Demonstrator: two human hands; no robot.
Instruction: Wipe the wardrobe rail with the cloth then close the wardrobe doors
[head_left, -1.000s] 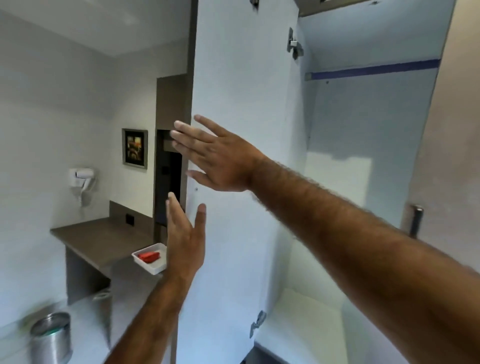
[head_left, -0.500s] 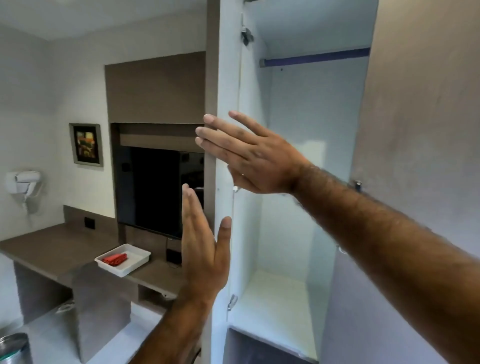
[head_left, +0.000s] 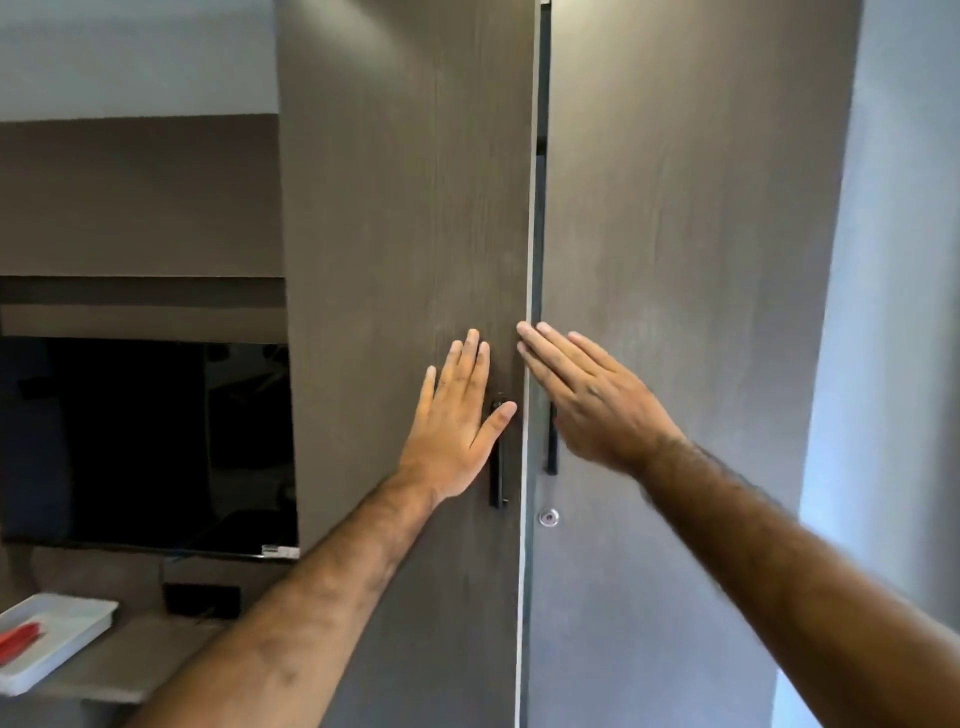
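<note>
1. Landmark: the seam (head_left: 525, 364) between the two doors. Far left of it and low, a white tray (head_left: 78, 623) sat on a desk (head_left: 104, 670); it held something red (head_left: 21, 636), likely the cloth, though it was too blurred and cropped to be sure. No other container showed.
2. Just left of the seam, the left hand (head_left: 457, 431) lay flat on the left door (head_left: 405, 260), fingers spread wide and holding nothing, its thumb across the black handle (head_left: 497, 478).
3. At the seam a thin dark gap remained, wider toward the top, so the doors seemed nearly but not fully shut.
4. Just right of the seam, the right hand (head_left: 587, 400) was flat against the right door (head_left: 675, 260), fingers straight and close together, empty, with fingertips (head_left: 524, 332) reaching the door's edge.
5. The rail was hidden behind the doors.
6. To finish well, I judged an even palm push on both doors near the handles best, keeping those fingertips clear of the closing gap.
</note>
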